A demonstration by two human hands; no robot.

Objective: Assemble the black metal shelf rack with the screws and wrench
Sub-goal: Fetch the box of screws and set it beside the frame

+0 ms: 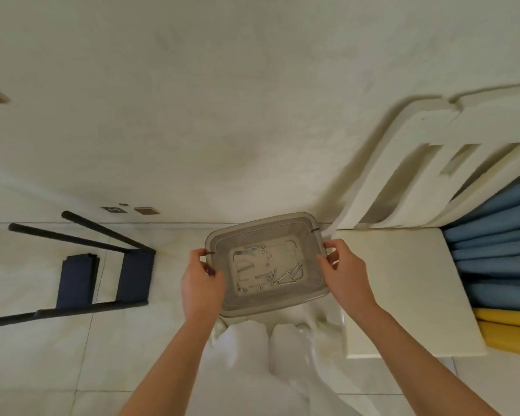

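I hold a clear grey plastic box (222,298) in front of me above my knees. My left hand (200,283) grips its left rim and my right hand (345,273) grips its right rim. Inside lie several loose silver screws (287,279) and small washers (266,253); a wrench cannot be told apart among them. The black metal shelf rack (102,268), with its black tubes and two dark panels, lies on its side on the tiled floor to the left, well apart from both hands.
A white chair (397,283) stands close on the right, its slatted back against the wall. Blue (499,256) and yellow (511,328) fabric hangs at the far right. A pale wall rises ahead; light floor tiles spread left and below. My white-clad legs (264,343) sit under the box.
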